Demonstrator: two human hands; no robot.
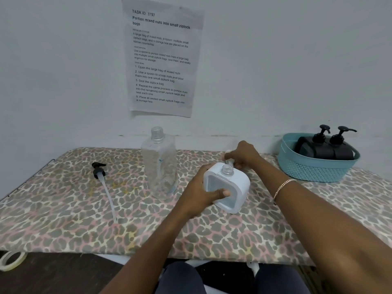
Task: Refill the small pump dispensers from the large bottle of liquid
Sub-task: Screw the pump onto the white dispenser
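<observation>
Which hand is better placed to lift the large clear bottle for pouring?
Probably the right hand: it holds only the white pump, easy to lay down. The left hand grips the open dispenser, steadying it beside the bottle.

Only readable thing was the paper sheet taped on the wall: it said "TASK ID 3797", then "Portion mixed nuts into small ziplock bags", with numbered steps below.

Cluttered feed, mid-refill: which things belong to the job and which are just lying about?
Job: large clear bottle, white dispenser in the left hand, white pump in the right hand, loose black pump, two black dispensers in the teal basket.
Lying about: wall sheet, tape roll.
</observation>
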